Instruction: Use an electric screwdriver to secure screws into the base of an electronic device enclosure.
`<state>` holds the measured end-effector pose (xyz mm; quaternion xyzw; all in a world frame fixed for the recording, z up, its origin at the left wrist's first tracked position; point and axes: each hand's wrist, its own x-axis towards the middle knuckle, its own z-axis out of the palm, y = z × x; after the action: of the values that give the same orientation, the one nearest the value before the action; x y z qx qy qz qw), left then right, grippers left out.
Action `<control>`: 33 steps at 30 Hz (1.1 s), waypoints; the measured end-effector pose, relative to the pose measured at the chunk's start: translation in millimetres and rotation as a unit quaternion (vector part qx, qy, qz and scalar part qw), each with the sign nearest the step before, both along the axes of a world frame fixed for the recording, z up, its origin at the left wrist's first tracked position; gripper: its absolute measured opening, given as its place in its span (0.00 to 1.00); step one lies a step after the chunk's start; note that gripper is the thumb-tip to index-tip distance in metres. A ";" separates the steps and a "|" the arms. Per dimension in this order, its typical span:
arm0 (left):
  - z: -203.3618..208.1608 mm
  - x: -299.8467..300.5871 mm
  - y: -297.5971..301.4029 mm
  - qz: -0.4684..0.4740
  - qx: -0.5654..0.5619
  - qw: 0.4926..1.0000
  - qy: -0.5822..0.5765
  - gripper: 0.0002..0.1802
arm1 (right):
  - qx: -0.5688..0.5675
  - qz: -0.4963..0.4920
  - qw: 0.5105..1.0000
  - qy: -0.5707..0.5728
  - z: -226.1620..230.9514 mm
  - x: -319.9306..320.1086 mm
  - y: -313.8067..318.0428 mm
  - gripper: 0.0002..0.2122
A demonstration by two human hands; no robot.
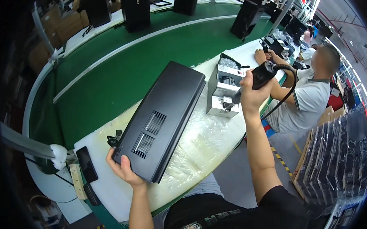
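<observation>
A long black metal case with vent slots lies tilted on the white padded bench. My left hand grips its near left corner. My right hand is raised over the bench and holds a black electric screwdriver with its tip pointing down left. A black cable runs from the tool's rear down past my forearm. The tool's tip hangs just above a small white box and is apart from the case.
A green conveyor belt curves behind the bench and carries several upright black cases. A co-worker in a grey shirt sits at the right. A black phone lies at the left bench end. Stacked trays stand right.
</observation>
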<state>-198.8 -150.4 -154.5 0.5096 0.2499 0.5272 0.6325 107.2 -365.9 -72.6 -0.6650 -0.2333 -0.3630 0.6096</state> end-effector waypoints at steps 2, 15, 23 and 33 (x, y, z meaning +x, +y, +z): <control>1.0 2.4 -0.7 -0.003 0.001 1.000 0.002 0.24 | 0.013 0.004 0.999 -0.042 -11.6 2.8 -0.7 0.22; -2.0 -6.8 4.5 0.057 0.057 0.994 0.068 0.24 | 0.097 0.292 0.951 0.013 102.8 -106.9 57.2 0.23; 1.6 -7.6 4.1 0.032 0.030 0.999 -0.008 0.24 | 0.073 0.482 0.872 -0.042 137.2 -203.2 176.8 0.30; -12.1 -6.0 6.6 0.026 0.020 0.999 -0.004 0.26 | 0.027 0.564 0.824 -0.054 100.3 -224.9 227.0 0.35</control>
<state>-204.8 -143.9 -166.6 0.5133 0.2501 0.5504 0.6091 -117.7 -138.9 27.7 -0.3799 -0.5901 0.0027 0.7124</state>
